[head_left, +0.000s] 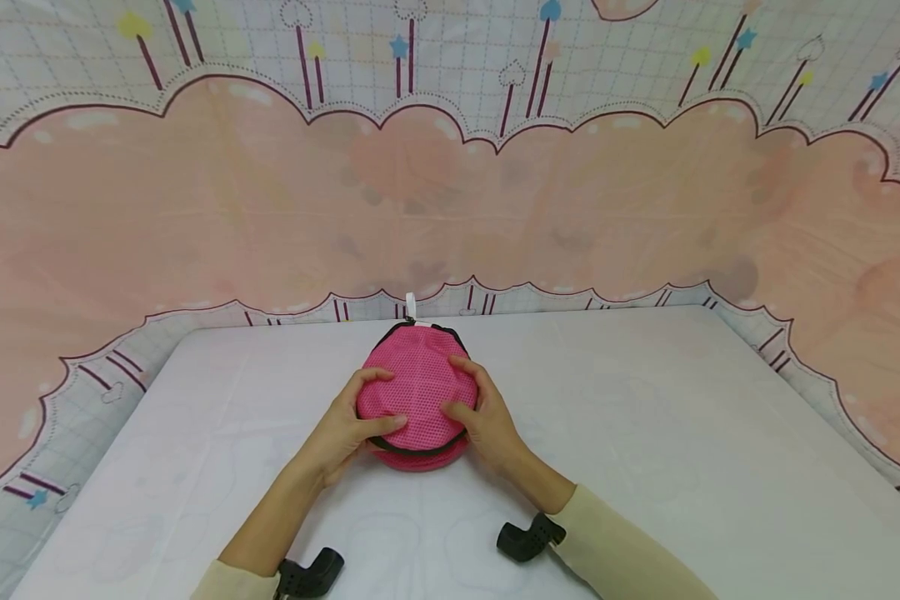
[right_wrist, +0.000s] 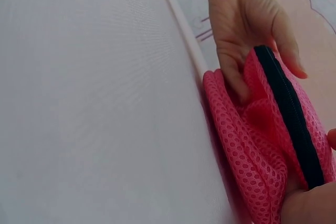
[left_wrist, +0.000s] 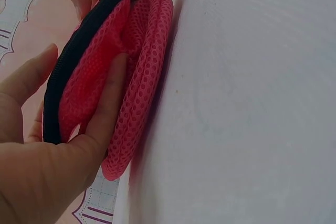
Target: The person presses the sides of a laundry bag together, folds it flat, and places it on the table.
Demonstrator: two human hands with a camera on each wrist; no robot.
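A round pink mesh zip pouch (head_left: 420, 375) is held between both hands near the middle of the white table. A black zipper band (left_wrist: 71, 56) runs around its side, and a white tab (head_left: 410, 305) sticks up at its far edge. My left hand (head_left: 341, 427) grips the pouch's left side, thumb on top. On the opposite side my right hand (head_left: 495, 423) grips it likewise, its thumb over the mesh. In the left wrist view, fingers reach into the fold between the zipper band and the lower mesh layer (left_wrist: 149, 72), which lies close over the table.
The white tabletop (head_left: 667, 433) spreads out around the hands. Behind and beside it hangs a peach and white cloth (head_left: 285, 192) printed with candles and stars. A black wrist camera (head_left: 528, 537) sits at the right sleeve, another black camera (head_left: 311, 573) at the left.
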